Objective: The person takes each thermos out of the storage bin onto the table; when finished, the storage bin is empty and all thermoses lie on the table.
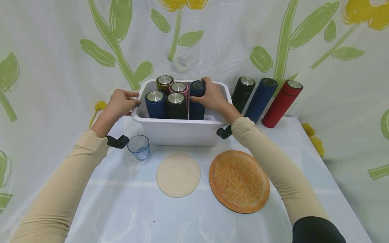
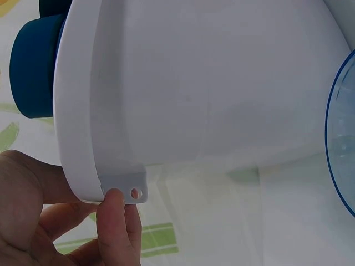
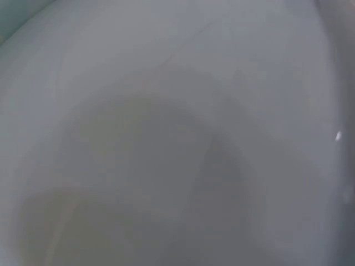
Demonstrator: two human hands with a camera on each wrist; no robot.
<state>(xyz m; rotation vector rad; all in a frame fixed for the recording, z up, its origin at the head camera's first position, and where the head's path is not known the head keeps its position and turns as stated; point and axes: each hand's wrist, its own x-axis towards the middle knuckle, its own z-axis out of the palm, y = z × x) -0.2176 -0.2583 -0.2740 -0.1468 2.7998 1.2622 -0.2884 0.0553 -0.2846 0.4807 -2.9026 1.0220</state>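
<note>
In the head view, I see the right grip (image 1: 212, 96) closed round the upper part of a navy bottle (image 1: 197, 109), which is inside the white tub (image 1: 182, 135). The bottom of this bottle is hidden by the front rim. The left grip (image 1: 118, 103) is clamped on the left rim of the tub. Left of the navy bottle are a blue bottle (image 1: 155, 107), a black bottle (image 1: 177, 109), a pink bottle (image 1: 179, 87) and a gold bottle (image 1: 165, 84); the last two are mostly covered by those in front. To the right, a group of three bottles (image 1: 261, 99) stands on the bench (image 1: 127, 209), partly behind the right sleeve (image 1: 273, 165). A glass (image 1: 139, 147) is near the tub's front left corner, and a beige disc (image 1: 179, 175) and a brown mat (image 1: 238, 182) lie before it.

In the left wrist view, I see the fingers pinching the rim at its small holed tab; the glass is cut off at the edge.

In the right wrist view, a blurred grey surface (image 3: 166, 138) fills nearly everything; here I cannot tell the grip.
</note>
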